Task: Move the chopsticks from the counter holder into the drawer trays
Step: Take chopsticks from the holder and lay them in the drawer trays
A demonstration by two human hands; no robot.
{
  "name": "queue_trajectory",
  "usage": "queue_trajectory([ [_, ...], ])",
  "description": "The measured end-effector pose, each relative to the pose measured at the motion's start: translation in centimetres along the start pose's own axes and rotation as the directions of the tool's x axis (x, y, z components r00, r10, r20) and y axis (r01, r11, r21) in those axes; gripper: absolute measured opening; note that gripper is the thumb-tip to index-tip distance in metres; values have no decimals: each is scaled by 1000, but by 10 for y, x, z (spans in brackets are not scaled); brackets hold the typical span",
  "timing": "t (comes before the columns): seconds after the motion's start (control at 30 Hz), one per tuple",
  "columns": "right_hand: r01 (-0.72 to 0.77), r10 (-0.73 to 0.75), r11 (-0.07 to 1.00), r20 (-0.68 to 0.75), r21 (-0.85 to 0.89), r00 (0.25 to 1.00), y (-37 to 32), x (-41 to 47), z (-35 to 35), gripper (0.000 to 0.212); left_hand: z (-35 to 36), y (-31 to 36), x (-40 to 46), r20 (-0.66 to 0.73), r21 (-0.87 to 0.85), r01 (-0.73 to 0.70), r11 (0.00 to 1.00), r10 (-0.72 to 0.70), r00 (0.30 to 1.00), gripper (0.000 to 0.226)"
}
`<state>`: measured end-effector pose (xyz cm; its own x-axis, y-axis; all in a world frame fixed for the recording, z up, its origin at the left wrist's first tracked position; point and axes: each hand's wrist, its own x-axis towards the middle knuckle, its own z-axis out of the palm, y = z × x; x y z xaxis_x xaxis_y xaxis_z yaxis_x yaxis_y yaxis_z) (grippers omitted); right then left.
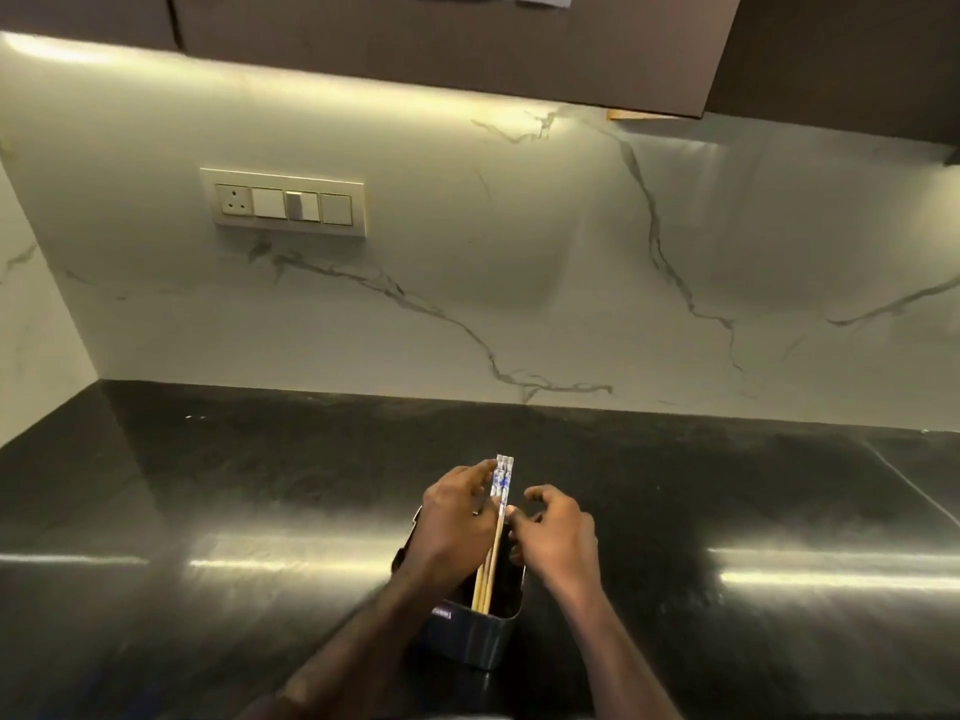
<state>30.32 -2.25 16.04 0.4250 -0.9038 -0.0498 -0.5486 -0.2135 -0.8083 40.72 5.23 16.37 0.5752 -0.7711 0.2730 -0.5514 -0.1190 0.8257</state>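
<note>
A dark rectangular holder (470,639) stands on the black counter near the front edge. Several wooden chopsticks (493,558) stick up out of it, their tops wrapped in white paper with blue print. My left hand (452,522) curls round the chopsticks from the left, fingers at the wrapped tops. My right hand (556,537) is just right of them, its thumb and a fingertip pinching the sticks at mid-height. The holder's far side is hidden behind my hands. No drawer or tray is in view.
The glossy black counter (727,511) runs to a white marble backsplash (519,252) with a switch and socket plate (285,202) at the left. Dark wall cabinets (441,39) hang overhead. A side wall closes the left corner.
</note>
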Motion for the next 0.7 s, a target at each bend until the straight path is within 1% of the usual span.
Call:
queue_trajectory([
  [0.1,-27,27,1000,44,0,999,-1,18,9,47,9,-10,21,9,-2,37,999,-37,999,49],
  [0.17,-44,43,999,56,14,998,-3,27,13,43,13,-18,32,27,-2,86,996,-86,996,53],
  [0.27,-102,94,993,119,63,988,-5,36,17,25,15,-26,44,78,-25,172,985,-170,982,58],
  [0.37,-152,135,984,169,93,976,-4,42,19,4,17,-33,53,111,-81,232,969,-223,968,54],
  [0.47,-171,138,976,225,137,965,-3,44,19,10,18,-41,58,113,-139,234,962,-219,969,37],
  [0.53,-171,125,971,258,165,958,-2,43,18,10,17,-44,57,121,-211,259,943,-238,964,32],
  [0.63,-148,88,972,303,182,949,-3,43,16,11,13,-44,54,144,-375,319,871,-285,948,30],
  [0.7,-122,56,973,314,195,948,-5,42,13,12,9,-39,52,149,-463,327,824,-291,945,26],
])
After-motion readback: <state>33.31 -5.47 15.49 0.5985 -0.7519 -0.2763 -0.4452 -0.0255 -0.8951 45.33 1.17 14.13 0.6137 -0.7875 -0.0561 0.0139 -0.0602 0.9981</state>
